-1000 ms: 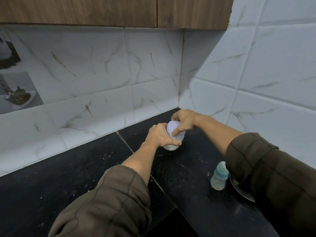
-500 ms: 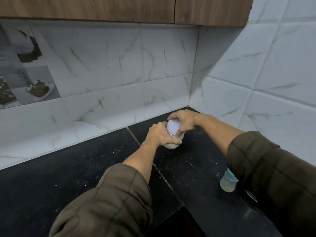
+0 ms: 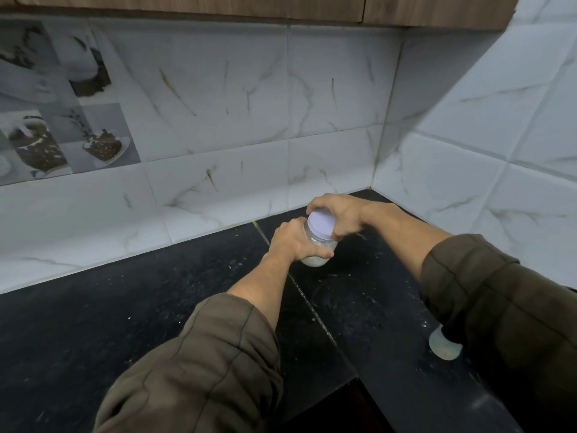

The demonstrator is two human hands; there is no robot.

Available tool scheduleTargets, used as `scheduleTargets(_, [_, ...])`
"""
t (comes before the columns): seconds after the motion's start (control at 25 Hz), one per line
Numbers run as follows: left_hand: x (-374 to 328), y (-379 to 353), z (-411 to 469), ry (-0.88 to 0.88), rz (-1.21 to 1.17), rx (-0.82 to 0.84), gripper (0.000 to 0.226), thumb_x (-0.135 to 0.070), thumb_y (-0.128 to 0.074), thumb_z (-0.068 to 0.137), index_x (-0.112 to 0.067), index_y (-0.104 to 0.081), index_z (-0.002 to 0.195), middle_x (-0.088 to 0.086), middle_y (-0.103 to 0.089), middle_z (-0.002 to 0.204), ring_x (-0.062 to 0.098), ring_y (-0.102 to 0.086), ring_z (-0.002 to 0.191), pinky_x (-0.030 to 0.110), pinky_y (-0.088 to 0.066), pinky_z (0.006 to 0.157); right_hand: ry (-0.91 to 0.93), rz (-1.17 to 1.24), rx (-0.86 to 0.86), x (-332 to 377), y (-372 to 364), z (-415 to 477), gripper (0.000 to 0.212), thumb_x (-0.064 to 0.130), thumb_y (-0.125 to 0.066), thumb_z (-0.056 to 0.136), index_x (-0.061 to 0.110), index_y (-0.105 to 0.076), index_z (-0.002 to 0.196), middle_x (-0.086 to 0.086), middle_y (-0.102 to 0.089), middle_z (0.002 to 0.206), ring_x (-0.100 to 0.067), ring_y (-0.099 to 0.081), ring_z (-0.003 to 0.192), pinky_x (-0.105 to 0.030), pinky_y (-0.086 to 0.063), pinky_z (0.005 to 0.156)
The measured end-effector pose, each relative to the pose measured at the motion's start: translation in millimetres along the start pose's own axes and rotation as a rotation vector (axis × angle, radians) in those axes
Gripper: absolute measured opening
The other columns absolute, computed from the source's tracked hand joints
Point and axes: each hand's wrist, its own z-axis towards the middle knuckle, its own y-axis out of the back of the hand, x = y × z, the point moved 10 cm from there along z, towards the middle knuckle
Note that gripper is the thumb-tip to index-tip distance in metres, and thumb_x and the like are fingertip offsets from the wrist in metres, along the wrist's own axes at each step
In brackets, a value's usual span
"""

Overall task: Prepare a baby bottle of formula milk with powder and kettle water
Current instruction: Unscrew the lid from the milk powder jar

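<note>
The powder jar (image 3: 317,260) (clear, white powder in its base) is near the back corner of the black counter (image 3: 156,307); the left hand (image 3: 293,242) curls tight round its body; the right hand (image 3: 337,214) clamps the lavender lid (image 3: 321,222) from above, fingers bent over the rim; tiled walls (image 3: 343,151) stand close behind and to the right; open counter lies left and in front; the baby bottle (image 3: 441,348) stands well apart, half under the right sleeve (image 3: 499,307).

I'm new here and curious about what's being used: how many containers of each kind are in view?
powder jar, gripped by the left hand and right hand: 1
baby bottle, partly hidden by the right sleeve: 1
Total: 2
</note>
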Motion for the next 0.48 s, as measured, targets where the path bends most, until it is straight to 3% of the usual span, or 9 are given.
scheduleTargets(0.12, [28.1, 4.1, 3.0, 0.079, 0.010, -0.032, 0.086, -0.057, -0.093, 0.054, -0.025, -0.061, 0.127, -0.005, -0.071, 0.113, 0.020, -0.065, 0.108, 0.038, -0.053, 0.095, 0.033, 0.014, -0.127, 6.0, 13.1, 8.8, 0.083, 0.012, -0.084, 0.074, 0.029, -0.045, 0.145, 0.001, -0.049, 0.139, -0.026, -0.051, 0.124, -0.039, -0.050, 0.100])
scheduleTargets(0.2, [49.5, 11.7, 2.5, 0.148, -0.001, -0.091, 0.087, -0.059, -0.091, 0.054, -0.026, -0.061, 0.128, -0.005, -0.071, 0.114, 0.021, -0.063, 0.111, 0.037, -0.053, 0.095, -0.068, 0.123, -0.200, -10.9, 13.4, 14.2, 0.088, 0.020, -0.087, 0.073, 0.023, -0.043, 0.149, -0.003, -0.051, 0.143, -0.026, -0.053, 0.126, -0.038, -0.048, 0.103])
scheduleTargets(0.32, [72.1, 28.1, -0.2, 0.213, -0.041, -0.200, 0.088, -0.065, -0.086, 0.052, -0.028, -0.063, 0.127, -0.004, -0.073, 0.113, 0.023, -0.065, 0.110, 0.039, -0.055, 0.096, -0.214, 0.084, -0.085, -33.6, -31.0, 26.4, 0.083, 0.027, -0.088, 0.069, 0.022, -0.048, 0.142, -0.007, -0.059, 0.133, -0.028, -0.059, 0.113, -0.039, -0.053, 0.095])
scheduleTargets(0.48, [96.4, 42.5, -2.8, 0.240, -0.062, -0.262, 0.085, -0.067, -0.085, 0.053, -0.027, -0.064, 0.124, -0.004, -0.073, 0.110, 0.023, -0.066, 0.109, 0.038, -0.053, 0.096, -0.234, 0.026, 0.098, -27.7, -99.6, 52.9, 0.082, 0.032, -0.086, 0.065, 0.027, -0.048, 0.137, -0.005, -0.058, 0.127, -0.028, -0.060, 0.107, -0.046, -0.056, 0.092])
